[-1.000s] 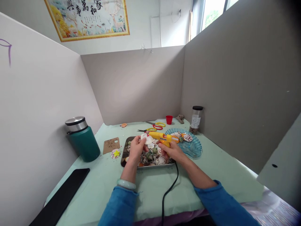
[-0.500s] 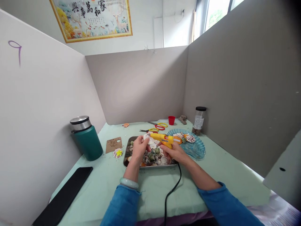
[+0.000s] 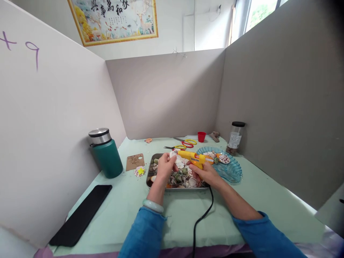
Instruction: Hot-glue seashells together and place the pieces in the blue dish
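My left hand pinches a white shell above the metal tray. In my right hand is a yellow hot glue gun, its nozzle pointing left at the shell; whether the two touch I cannot tell. A black cord trails from the glue gun toward the table's front edge. Beneath both hands lies the metal tray, filled with mixed seashells, partly hidden by my hands. Left of the tray sits a speckled round piece with a yellow star shape.
A blue scalloped plate with shells is right of the tray. Behind are scissors, a red cup and a black-lidded jar. At left stand a green flask, a brown board and a black flat object. Partitions enclose three sides.
My view has shifted a little to the left, so everything appears farther right. Both hands keep the same hold on the shell and the glue gun.
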Tool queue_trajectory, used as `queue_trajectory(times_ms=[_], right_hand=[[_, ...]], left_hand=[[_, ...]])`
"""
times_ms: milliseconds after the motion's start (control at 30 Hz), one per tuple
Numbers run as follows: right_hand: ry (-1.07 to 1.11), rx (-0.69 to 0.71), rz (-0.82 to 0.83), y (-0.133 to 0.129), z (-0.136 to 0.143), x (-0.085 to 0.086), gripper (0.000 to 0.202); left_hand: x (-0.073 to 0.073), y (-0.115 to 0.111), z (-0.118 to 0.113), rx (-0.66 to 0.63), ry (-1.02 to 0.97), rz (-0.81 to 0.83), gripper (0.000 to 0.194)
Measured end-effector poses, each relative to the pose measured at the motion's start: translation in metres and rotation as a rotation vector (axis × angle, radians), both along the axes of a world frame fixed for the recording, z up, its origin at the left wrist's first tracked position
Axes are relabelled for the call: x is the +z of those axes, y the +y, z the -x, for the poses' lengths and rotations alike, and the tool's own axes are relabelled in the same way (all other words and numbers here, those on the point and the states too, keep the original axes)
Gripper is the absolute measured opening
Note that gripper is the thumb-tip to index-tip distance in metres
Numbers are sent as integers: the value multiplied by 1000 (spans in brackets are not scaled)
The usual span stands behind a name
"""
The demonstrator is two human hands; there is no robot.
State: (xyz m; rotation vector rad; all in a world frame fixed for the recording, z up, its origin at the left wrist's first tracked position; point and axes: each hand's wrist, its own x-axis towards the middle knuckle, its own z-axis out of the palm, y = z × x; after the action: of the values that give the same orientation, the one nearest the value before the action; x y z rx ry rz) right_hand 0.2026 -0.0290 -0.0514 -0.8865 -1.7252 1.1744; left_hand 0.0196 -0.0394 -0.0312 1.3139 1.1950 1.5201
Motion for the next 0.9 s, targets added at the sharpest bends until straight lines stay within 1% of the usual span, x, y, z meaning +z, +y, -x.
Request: queue_trajectory(times_ms=[133,267,367,500,667,900], right_hand=[[-5,10,4,-2,0,2,38],[7,22,1,-5,1,7,37],[15,10,18,-6,1,8,38],[26,-27,32,-5,1,7,39],[51,-16,28,-3,1,4,37],[14,8,-1,-2,0,3,36]], left_hand=[[0,-1,0,-27,-20,13,21],[2,-2,-1,-100,-38,35,26],[3,-2,-1,-104,-60,47,27],[3,-2,0,-114,-82,66,30],[4,-3,0,-144,-82,62,31],[6,-4,-3,-176,-59,62,29]])
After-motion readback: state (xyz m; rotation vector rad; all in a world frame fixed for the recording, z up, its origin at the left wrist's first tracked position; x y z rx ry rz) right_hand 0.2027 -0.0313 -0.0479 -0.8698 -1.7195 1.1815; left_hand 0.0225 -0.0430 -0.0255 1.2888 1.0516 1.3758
